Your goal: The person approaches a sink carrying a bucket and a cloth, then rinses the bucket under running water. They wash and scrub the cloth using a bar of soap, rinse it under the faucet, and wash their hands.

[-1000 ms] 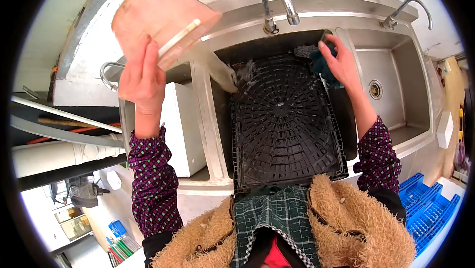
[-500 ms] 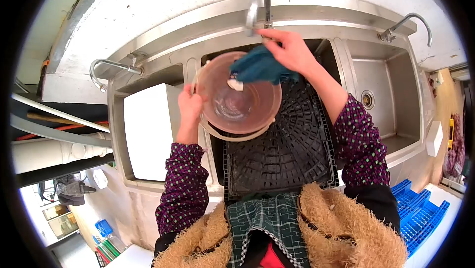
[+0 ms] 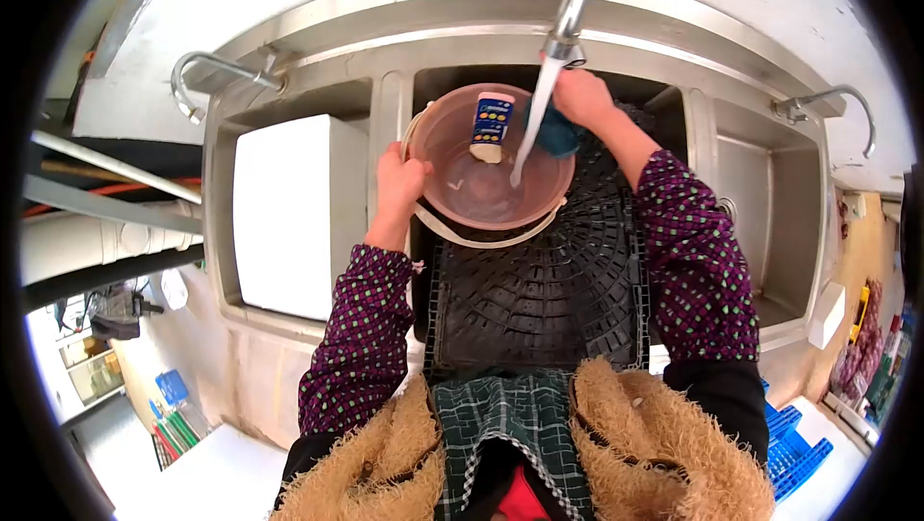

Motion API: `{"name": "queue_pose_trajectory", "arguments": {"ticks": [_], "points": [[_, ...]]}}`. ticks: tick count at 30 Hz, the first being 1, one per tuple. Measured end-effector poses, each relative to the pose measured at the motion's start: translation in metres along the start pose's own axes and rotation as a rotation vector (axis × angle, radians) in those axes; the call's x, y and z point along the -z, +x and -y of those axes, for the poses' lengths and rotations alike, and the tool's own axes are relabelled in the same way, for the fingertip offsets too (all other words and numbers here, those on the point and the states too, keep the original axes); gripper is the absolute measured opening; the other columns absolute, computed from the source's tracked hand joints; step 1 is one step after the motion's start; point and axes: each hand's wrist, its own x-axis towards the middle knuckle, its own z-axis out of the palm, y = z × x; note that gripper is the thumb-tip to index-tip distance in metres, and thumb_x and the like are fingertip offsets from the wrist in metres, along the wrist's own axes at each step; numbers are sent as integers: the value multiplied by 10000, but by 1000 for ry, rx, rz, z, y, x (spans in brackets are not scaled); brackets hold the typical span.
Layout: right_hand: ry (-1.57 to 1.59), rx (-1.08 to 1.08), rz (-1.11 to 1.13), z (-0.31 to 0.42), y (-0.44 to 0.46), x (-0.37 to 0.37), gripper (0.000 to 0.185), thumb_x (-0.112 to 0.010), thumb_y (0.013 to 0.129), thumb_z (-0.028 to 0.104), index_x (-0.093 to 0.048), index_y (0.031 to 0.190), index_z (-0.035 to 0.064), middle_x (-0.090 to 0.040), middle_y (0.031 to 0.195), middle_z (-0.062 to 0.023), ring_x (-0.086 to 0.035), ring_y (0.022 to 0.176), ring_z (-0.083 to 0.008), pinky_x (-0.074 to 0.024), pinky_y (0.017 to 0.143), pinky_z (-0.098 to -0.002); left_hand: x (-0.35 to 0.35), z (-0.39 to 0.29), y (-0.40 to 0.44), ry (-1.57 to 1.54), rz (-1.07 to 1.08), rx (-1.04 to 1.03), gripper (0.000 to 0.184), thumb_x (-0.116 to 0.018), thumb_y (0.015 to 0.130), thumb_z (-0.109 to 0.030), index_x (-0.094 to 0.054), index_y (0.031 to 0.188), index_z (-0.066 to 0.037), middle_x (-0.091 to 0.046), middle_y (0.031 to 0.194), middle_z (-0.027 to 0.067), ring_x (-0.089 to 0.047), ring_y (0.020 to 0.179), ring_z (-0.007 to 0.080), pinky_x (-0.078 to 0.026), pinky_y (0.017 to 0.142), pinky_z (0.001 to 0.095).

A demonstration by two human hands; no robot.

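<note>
My left hand (image 3: 397, 184) is closed on the left rim of a translucent pinkish bucket (image 3: 448, 199), whose pale handle hangs round its front. Water pours from the middle faucet (image 3: 576, 6) into the bucket. Inside it, against the back wall, rests a blue-and-white labelled packet or bottle (image 3: 492, 117) with a whitish end. My right hand (image 3: 583, 100) is at the bucket's back right, beside the faucet, with a teal cloth (image 3: 555, 133) bunched in it. Its fingertips are partly hidden behind the faucet and stream.
Under the bucket, a black plastic crate (image 3: 534, 314) fills the middle sink. A white box (image 3: 281, 218) stands in the left basin. On the right is another steel basin (image 3: 760, 208). Side faucets (image 3: 197, 88) and a blue crate (image 3: 794, 454) are also around.
Water now streams from the middle faucet. My right hand has moved down and right with the cloth, uncovering the blue packet in the bucket. My left hand still holds the rim.
</note>
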Motion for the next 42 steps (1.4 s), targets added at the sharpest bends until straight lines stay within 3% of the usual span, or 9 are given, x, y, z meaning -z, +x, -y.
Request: {"name": "queue_pose_trajectory", "arguments": {"ticks": [2, 5, 8, 10, 19, 21, 25, 35, 42], "points": [[38, 73, -64, -12, 1, -8, 397, -479, 890, 179, -473, 1286, 149, -661, 809, -209, -649, 747, -401, -514, 640, -524, 7, 4, 4, 117, 52, 42, 353, -635, 629, -26, -589, 972, 40, -653, 861, 152, -627, 824, 285, -497, 723, 381], [251, -94, -206, -30, -21, -8, 378, -483, 944, 277, -487, 1315, 207, -653, 801, -223, -626, 756, -442, -480, 644, -558, 6, 31, 9, 108, -7, 34, 418, -678, 598, -72, -588, 990, 42, -662, 898, 189, -643, 874, 312, -496, 786, 408], [487, -16, -480, -49, -77, -38, 279, -518, 961, 184, -589, 1187, 38, -643, 937, -256, -634, 922, -417, -506, 744, -407, 8, 10, -12, 16, 36, 92, 381, -663, 612, -57, -602, 978, 32, -658, 840, 200, -650, 838, 328, -500, 725, 408], [567, -250, -186, -37, -112, -45, 264, -480, 981, 187, -594, 1116, -9, -623, 1001, -273, -608, 998, -419, -486, 793, -401, 2, 17, -3, 53, 21, 51, 365, -658, 616, -45, -606, 970, 28, -657, 821, 188, -650, 810, 316, -501, 699, 404], [625, -535, -395, -22, -221, -140, 332, -486, 988, 270, -599, 898, -29, -606, 731, -178, -572, 689, -205, -465, 682, -358, 34, 10, -1, -189, -38, 78, 410, -638, 581, 13, -606, 988, 46, -614, 741, 94, -595, 641, 202, -454, 525, 337], [622, -607, -513, -2, -224, -146, 274, -504, 968, 260, -650, 923, 32, -661, 843, -198, -652, 795, -380, -499, 670, -433, 30, -13, -33, -229, 20, 170, 428, -631, 588, 15, -603, 1014, 49, -610, 746, 84, -586, 628, 184, -444, 509, 314], [410, -282, -371, 6, -230, -141, 227, -600, 882, 257, -656, 1030, 93, -677, 858, -158, -651, 759, -362, -508, 629, -452, -6, -28, -57, -280, 142, 116, 396, -608, 600, 46, -597, 996, 38, -615, 819, 80, -558, 604, 168, -422, 490, 280], [296, -418, -388, 18, -221, -135, 157, -558, 916, 255, -598, 990, 122, -689, 870, -133, -650, 689, -362, -508, 583, -457, 1, -24, -68, -333, 4, 133, 377, -606, 623, 50, -561, 997, 28, -593, 755, 91, -501, 476, 150, -333, 368, 275], [330, -395, -359, 11, -223, -140, 324, -586, 878, 299, -631, 1146, 123, -670, 880, -163, -637, 733, -381, -501, 617, -474, -27, -34, -70, -385, -6, 31, 387, -642, 608, -10, -578, 988, 22, -618, 806, 106, -586, 646, 192, -459, 523, 306]]}}
